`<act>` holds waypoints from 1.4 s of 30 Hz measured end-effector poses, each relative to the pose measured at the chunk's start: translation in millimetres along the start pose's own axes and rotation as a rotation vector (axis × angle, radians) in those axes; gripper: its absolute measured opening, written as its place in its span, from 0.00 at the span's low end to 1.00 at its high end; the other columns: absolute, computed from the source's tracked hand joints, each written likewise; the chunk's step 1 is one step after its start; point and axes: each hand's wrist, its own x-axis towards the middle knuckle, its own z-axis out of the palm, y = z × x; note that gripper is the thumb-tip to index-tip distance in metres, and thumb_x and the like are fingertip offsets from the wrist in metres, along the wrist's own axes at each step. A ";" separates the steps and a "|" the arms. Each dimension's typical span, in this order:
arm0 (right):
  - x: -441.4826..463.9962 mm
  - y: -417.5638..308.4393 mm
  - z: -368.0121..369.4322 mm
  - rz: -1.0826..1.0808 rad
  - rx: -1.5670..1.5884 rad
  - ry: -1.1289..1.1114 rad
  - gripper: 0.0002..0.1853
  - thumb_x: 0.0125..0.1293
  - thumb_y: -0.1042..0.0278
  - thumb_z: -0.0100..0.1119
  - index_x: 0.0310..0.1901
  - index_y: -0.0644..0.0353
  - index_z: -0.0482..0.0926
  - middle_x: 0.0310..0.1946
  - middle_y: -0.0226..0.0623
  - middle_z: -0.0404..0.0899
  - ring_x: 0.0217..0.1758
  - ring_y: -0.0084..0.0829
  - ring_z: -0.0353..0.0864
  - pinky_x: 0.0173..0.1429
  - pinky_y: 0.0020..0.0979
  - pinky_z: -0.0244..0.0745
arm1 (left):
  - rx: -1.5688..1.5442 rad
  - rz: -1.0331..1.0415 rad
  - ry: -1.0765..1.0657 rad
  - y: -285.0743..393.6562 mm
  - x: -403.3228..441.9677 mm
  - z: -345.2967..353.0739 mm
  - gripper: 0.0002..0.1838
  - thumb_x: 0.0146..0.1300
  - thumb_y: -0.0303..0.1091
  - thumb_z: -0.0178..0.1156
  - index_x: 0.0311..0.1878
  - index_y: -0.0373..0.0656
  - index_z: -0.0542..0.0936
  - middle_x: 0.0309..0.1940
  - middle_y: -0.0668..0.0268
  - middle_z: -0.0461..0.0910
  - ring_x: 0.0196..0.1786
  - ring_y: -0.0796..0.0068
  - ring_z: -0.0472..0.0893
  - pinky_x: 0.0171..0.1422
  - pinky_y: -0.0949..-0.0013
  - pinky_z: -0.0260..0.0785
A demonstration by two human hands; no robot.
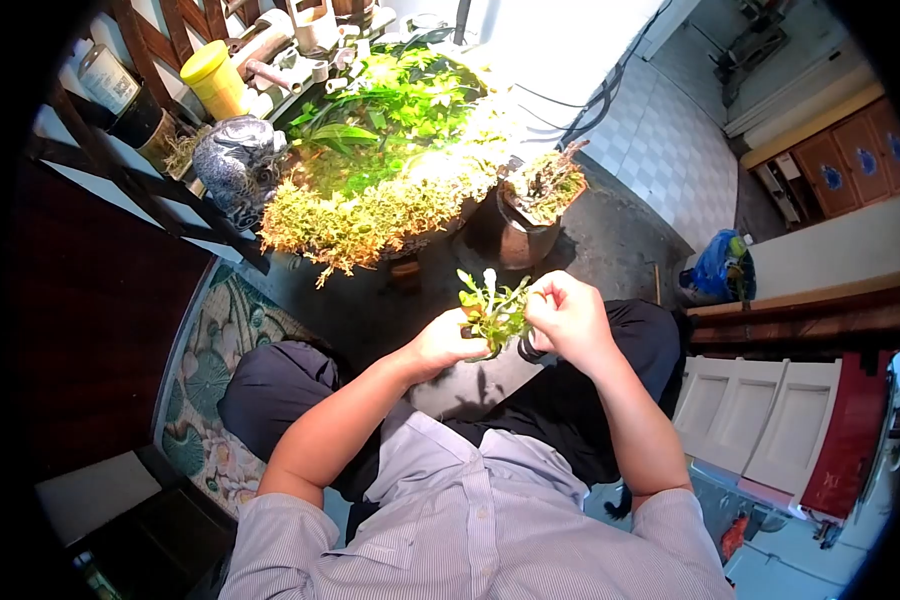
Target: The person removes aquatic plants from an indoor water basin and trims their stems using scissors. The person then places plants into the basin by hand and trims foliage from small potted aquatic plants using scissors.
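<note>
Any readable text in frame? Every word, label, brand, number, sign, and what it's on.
No text is legible.
Pale cylindrical container with a printed label, upper left: print too small and blurred to read.
Glossy red panel, right: faint pale marks, too small to tell whether they are lettering.
Bright yellow plastic tub: no lettering visible.
Small green leafy plant: no tag or label visible.

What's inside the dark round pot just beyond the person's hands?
A yellowish-green clump of plants shows at the mouth of the dark round pot. The clump and the pot's wall hide whatever fills it lower down.
</note>
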 end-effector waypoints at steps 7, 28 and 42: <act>0.5 4.4 0.2 0.073 0.506 -0.040 0.06 0.65 0.69 0.58 0.37 0.62 0.78 0.20 0.25 0.74 0.19 0.12 0.68 0.22 0.18 0.62 | -0.040 0.124 0.019 -7.0 1.3 3.4 0.21 0.54 0.27 0.61 0.54 0.39 0.74 0.47 0.71 0.77 0.48 0.79 0.74 0.56 0.72 0.66; -9.8 58.2 -135.1 0.075 -0.509 0.757 0.12 0.64 0.59 0.58 0.39 0.60 0.81 0.37 0.38 0.81 0.37 0.36 0.80 0.43 0.34 0.74 | -0.334 0.102 -0.001 -6.5 2.2 -0.5 0.28 0.54 0.23 0.66 0.60 0.40 0.72 0.53 0.67 0.76 0.54 0.76 0.76 0.58 0.70 0.68; -12.7 -20.0 13.2 -0.420 -0.297 0.125 0.11 0.57 0.67 0.65 0.42 0.54 0.81 0.30 0.33 0.79 0.28 0.30 0.80 0.33 0.29 0.74 | -0.412 0.027 -0.008 -16.5 10.3 -3.9 0.25 0.61 0.34 0.63 0.61 0.42 0.70 0.57 0.64 0.74 0.58 0.71 0.74 0.61 0.61 0.68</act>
